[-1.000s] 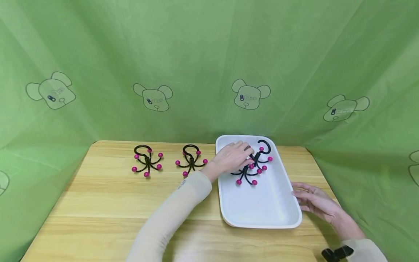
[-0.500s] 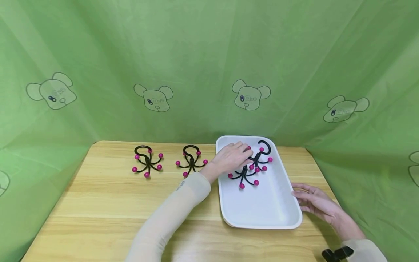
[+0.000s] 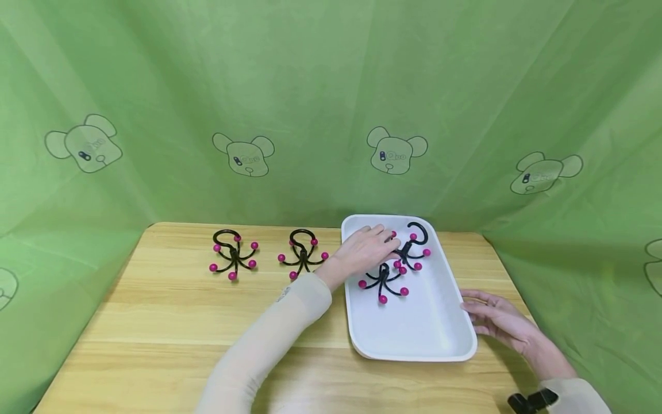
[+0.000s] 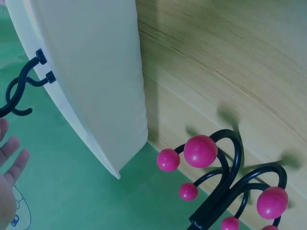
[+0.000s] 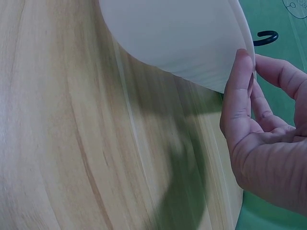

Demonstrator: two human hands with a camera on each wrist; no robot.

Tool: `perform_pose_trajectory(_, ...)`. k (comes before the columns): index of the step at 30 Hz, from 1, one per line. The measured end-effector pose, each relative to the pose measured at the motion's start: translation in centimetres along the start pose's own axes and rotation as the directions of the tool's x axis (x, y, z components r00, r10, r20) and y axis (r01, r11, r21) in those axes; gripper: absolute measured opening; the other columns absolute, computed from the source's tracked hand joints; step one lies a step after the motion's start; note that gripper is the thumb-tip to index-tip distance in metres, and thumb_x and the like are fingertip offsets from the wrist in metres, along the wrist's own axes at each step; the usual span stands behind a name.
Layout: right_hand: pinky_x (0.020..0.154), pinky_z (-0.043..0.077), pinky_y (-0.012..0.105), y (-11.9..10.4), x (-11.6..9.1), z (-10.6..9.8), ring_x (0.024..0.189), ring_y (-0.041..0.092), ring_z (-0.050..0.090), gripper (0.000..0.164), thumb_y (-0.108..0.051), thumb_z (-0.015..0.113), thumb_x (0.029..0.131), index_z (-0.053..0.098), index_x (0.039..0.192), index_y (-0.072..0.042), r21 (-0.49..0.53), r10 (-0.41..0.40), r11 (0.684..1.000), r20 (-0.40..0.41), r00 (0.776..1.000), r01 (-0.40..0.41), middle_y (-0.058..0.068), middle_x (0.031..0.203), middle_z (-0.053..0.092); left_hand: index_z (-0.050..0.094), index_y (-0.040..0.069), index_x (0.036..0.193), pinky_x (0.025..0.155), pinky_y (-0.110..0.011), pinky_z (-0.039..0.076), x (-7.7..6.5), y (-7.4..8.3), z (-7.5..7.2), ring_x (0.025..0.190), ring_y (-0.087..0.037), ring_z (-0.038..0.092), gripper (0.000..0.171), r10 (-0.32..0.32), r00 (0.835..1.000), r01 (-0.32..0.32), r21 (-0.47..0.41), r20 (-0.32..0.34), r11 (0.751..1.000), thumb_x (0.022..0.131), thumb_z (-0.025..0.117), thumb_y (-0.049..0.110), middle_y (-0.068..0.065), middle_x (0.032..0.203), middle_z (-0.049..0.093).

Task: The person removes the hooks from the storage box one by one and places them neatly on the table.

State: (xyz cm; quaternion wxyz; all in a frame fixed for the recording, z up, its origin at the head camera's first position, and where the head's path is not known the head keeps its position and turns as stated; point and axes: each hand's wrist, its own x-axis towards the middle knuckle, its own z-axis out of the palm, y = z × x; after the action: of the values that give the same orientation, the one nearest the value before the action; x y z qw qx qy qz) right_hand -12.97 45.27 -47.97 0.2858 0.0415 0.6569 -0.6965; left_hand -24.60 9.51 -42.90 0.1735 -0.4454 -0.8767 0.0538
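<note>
My left hand (image 3: 364,248) reaches over the far part of a white tray (image 3: 408,336), its fingers bent down at the top of a black multi-arm hanger (image 3: 383,277) with pink ball tips. That hanger's hook end is hidden under the hand. Just beyond the fingertips, a second such hanger (image 3: 406,248) lies in the tray with its hook toward the back right. In the left wrist view, part of the left hand (image 4: 8,167) shows beside curved black rods (image 4: 21,84) above the rim. My right hand (image 5: 268,124) touches the tray's right rim with relaxed, slightly bent fingers.
Two more hangers of the same kind, one at far left (image 3: 234,256) and one nearer the tray (image 3: 303,256), lie on the wooden table (image 3: 207,328). A green cloth (image 3: 320,190) with bear-head outlines stands behind the table and along its sides.
Under my left hand, the near hanger's arms have shifted toward the front left and turned slightly inside the tray. Both hands have stayed almost in place.
</note>
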Motion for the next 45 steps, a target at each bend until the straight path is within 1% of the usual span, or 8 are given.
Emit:
perform_pose_trajectory(6,0.095,0.065,0.036,0.0,0.0,-0.1,0.105,0.017,0.076,0.030,-0.010,0.052,0.110,0.066,0.122,-0.034,-0.017,0.001,1.000,-0.009,1.000,-0.001,-0.003,0.116,0.078,0.062,0.025,0.130,0.092,-0.026,0.057,-0.2,-0.2,-0.6,0.113,-0.013,0.061,0.039,-0.006,1.000,0.006,0.020,-0.024,1.000,0.114,0.036,0.049,0.006,0.126,0.067)
perform_pose_trajectory(10,0.094,0.065,0.036,0.0,0.0,-0.2,0.104,0.015,0.076,0.030,-0.011,0.052,0.110,0.067,0.122,-0.034,-0.022,-0.001,1.000,-0.007,1.000,0.001,-0.004,0.115,0.078,0.063,0.025,0.127,0.092,-0.027,0.057,-0.3,-0.4,-1.2,0.113,-0.014,0.063,0.038,-0.012,0.999,0.012,-0.007,-0.048,1.000,0.113,0.037,0.049,0.006,0.124,0.068)
perform_pose_trajectory(17,0.093,0.065,0.036,0.2,0.0,-0.1,0.102,0.015,0.076,0.031,-0.011,0.052,0.111,0.067,0.122,-0.035,-0.015,-0.004,1.000,-0.002,1.000,0.004,-0.004,0.114,0.078,0.062,0.023,0.122,0.087,-0.027,0.057,-1.0,-1.0,-3.2,0.108,-0.014,0.063,0.034,-0.014,0.997,0.012,-0.032,-0.071,0.999,0.113,0.040,0.047,0.006,0.117,0.068)
perform_pose_trajectory(23,0.094,0.065,0.036,0.3,0.2,0.0,0.104,0.014,0.076,0.029,-0.012,0.053,0.110,0.066,0.122,-0.035,-0.044,-0.003,0.999,-0.026,1.000,0.002,-0.005,0.115,0.078,0.062,0.024,0.126,0.100,-0.031,0.058,-2.3,-1.5,-4.9,0.116,-0.016,0.064,0.033,-0.019,0.998,0.017,-0.029,-0.058,0.999,0.114,0.040,0.046,0.005,0.121,0.069)
perform_pose_trajectory(27,0.094,0.065,0.036,0.2,0.1,0.1,0.102,0.014,0.075,0.030,-0.011,0.053,0.110,0.066,0.122,-0.036,-0.030,-0.003,1.000,-0.019,1.000,0.003,-0.004,0.114,0.078,0.063,0.025,0.127,0.105,-0.033,0.057,-3.1,-1.8,-5.6,0.118,-0.016,0.065,0.035,-0.013,0.997,0.012,-0.013,-0.079,1.000,0.113,0.042,0.048,0.005,0.121,0.069)
perform_pose_trajectory(33,0.093,0.065,0.036,0.1,0.0,0.1,0.102,0.015,0.076,0.030,-0.011,0.053,0.110,0.066,0.121,-0.034,-0.010,-0.001,1.000,-0.016,1.000,0.001,-0.004,0.113,0.078,0.064,0.021,0.113,0.091,-0.028,0.058,-4.7,-2.3,-6.8,0.101,-0.015,0.065,0.031,0.007,0.987,-0.009,-0.014,-0.159,1.000,0.111,0.047,0.047,0.004,0.107,0.068)
perform_pose_trajectory(36,0.093,0.065,0.035,0.2,0.1,0.2,0.102,0.015,0.076,0.029,-0.011,0.054,0.110,0.067,0.121,-0.034,-0.012,0.000,1.000,-0.027,1.000,-0.001,-0.004,0.114,0.078,0.064,0.021,0.110,0.084,-0.026,0.056,-5.7,-2.6,-7.4,0.095,-0.014,0.063,0.031,0.014,0.982,-0.015,-0.007,-0.188,1.000,0.111,0.047,0.047,0.005,0.103,0.068)
perform_pose_trajectory(45,0.092,0.065,0.035,0.2,0.0,0.2,0.102,0.015,0.076,0.028,-0.012,0.054,0.110,0.066,0.121,-0.034,-0.027,0.004,1.000,-0.035,0.999,-0.005,-0.004,0.114,0.078,0.065,0.021,0.106,0.079,-0.025,0.055,-8.6,-3.3,-8.5,0.090,-0.014,0.061,0.029,0.024,0.971,-0.017,0.029,-0.239,0.999,0.110,0.051,0.046,0.005,0.098,0.067)
